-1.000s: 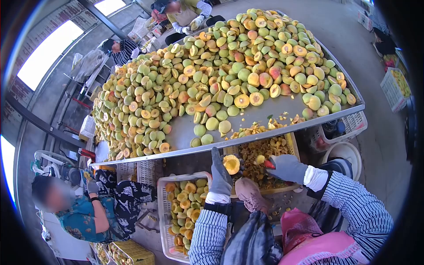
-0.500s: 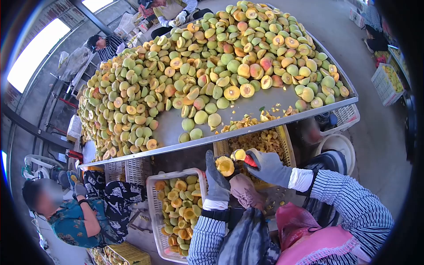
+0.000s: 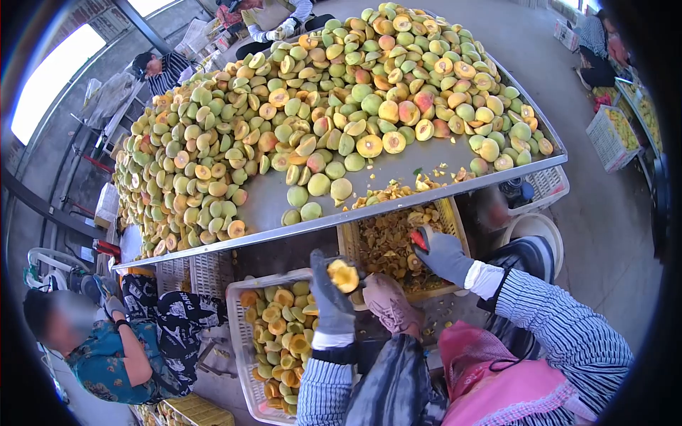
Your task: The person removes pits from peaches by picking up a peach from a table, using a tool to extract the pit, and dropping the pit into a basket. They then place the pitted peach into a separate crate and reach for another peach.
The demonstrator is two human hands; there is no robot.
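My left hand (image 3: 329, 295), in a grey glove, holds a hollowed peach half (image 3: 343, 275) with its orange cut face showing. It is above the right rim of a white crate (image 3: 236, 334) filled with pitted peach halves (image 3: 288, 334). My gloved right hand (image 3: 446, 259) is closed around a small tool with a red handle (image 3: 419, 240); its working end cannot be made out. Beneath that hand stands a yellow crate (image 3: 460, 226) with peach scraps and pits (image 3: 387, 245).
A metal table (image 3: 277, 206) bears a large heap of peaches (image 3: 298, 113), many halved. A seated person (image 3: 135, 348) is at my left. More people work behind the table. A white bucket (image 3: 543, 231) and white crate (image 3: 554, 188) stand at right.
My hands have moved apart. The right hand with the red-handled tool went right and slightly up over the scraps; the left hand shifted left and down with the peach half.
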